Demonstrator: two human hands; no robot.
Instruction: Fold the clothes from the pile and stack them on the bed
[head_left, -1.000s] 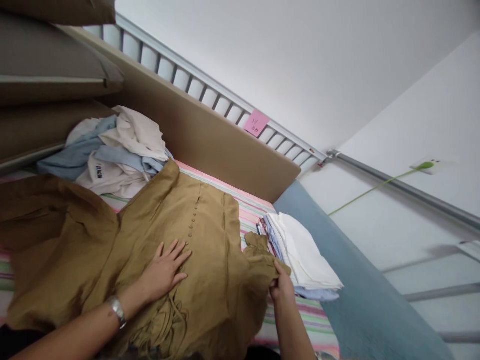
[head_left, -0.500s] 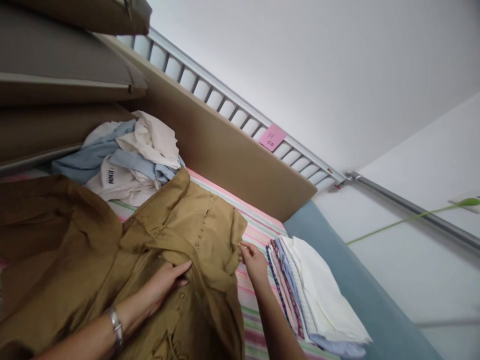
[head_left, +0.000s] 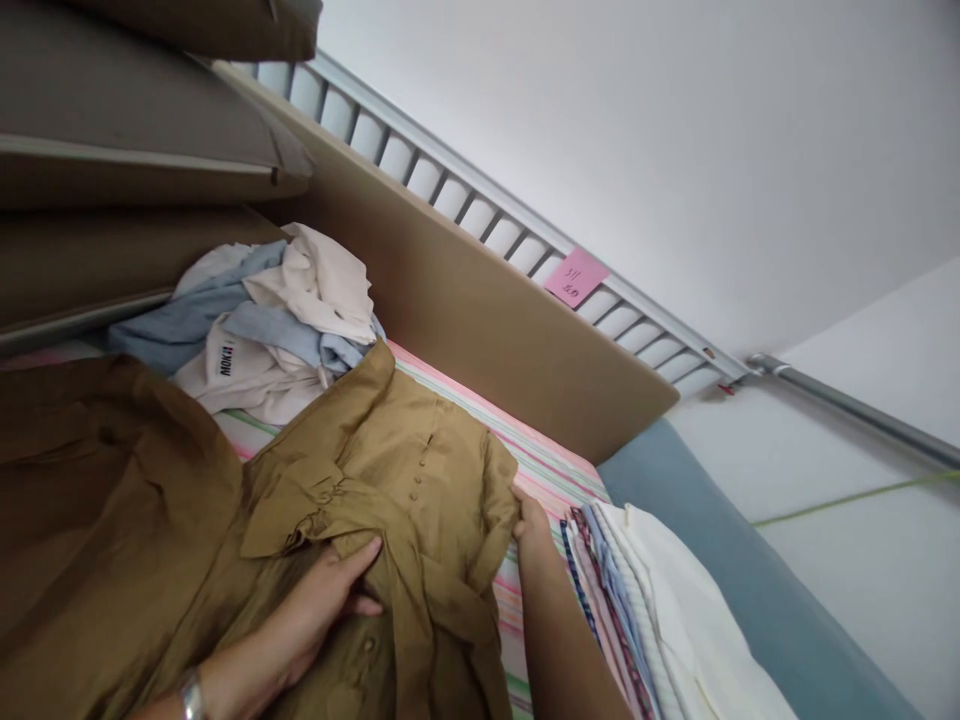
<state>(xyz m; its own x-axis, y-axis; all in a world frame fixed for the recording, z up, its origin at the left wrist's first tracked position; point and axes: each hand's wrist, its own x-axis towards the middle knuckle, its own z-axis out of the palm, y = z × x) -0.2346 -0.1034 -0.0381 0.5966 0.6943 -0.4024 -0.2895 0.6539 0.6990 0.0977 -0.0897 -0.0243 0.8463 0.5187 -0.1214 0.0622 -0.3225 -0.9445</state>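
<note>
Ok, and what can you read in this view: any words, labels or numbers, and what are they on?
"MOK", in dark capitals on the white cloth in the heap; the end of the word is unclear.
"311", or something close to it, handwritten on the pink note on the rail.
The note's second line is too small and blurred to read.

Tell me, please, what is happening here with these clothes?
A person handles a brown buttoned garment spread on a striped sheet. The left hand rests at its middle, partly covered by cloth; the right hand holds its edge. Crumpled white and blue clothes lie beyond it, and a folded stack lies to the right.
</note>
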